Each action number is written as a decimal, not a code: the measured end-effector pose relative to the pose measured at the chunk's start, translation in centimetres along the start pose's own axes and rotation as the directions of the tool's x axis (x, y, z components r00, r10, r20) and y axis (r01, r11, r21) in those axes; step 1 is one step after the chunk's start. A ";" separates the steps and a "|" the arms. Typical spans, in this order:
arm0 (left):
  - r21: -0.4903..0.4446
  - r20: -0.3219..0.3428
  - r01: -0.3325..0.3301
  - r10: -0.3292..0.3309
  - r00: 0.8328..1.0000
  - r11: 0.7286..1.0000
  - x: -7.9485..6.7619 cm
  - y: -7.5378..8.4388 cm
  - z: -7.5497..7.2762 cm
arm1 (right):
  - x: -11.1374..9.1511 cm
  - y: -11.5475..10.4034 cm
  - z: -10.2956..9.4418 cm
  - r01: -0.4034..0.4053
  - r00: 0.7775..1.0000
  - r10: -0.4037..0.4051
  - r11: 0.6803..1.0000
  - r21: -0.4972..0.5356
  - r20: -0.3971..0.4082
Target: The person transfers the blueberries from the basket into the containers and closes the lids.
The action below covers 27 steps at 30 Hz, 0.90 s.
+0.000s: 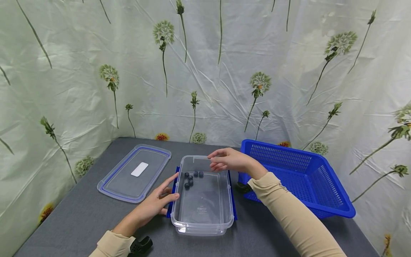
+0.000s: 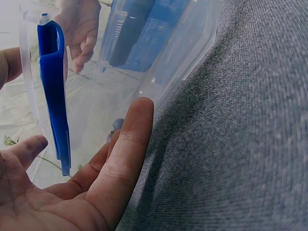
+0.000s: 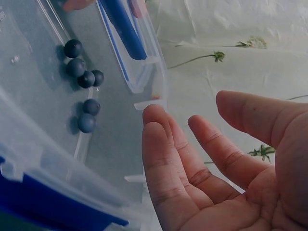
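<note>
A clear plastic container with blue side latches stands lidless on the table. Several blueberries lie on its floor, grouped toward the far left. My left hand is at the container's left side, thumb over the rim and fingers loosely extended beside the blue latch. Over the far right corner hovers my right hand. Its fingers are slightly bent and apart from the thumb, with nothing between them, as the right wrist view shows.
Left of the container, a clear lid with a blue seal and a white label lies flat on the grey table. A blue slotted basket stands to the right, beside my right forearm. Behind the table hangs a dandelion-printed curtain.
</note>
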State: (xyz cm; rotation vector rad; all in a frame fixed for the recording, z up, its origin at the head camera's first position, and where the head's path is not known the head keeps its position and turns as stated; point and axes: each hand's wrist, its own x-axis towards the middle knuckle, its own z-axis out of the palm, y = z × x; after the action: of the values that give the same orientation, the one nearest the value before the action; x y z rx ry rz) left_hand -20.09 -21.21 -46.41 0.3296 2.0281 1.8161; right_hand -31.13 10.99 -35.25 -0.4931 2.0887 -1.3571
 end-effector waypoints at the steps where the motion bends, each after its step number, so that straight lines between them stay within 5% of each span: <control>1: 0.001 0.000 0.000 0.000 1.000 1.000 0.0 0.0 0.0 | -0.1 0.0 -0.2 0.003 1.000 -0.003 1.000 -0.003 0.001; 27: 0.000 -0.006 0.003 -0.003 1.000 1.000 0.0 0.0 0.1 | -2.5 2.1 -5.6 0.041 0.992 -0.036 0.998 0.038 -0.120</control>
State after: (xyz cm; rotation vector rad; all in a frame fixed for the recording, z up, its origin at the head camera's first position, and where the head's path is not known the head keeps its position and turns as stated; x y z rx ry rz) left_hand -20.07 -21.16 -46.40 0.3214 2.0314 1.8173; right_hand -32.87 17.18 -34.84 -0.4473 2.1524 -1.4812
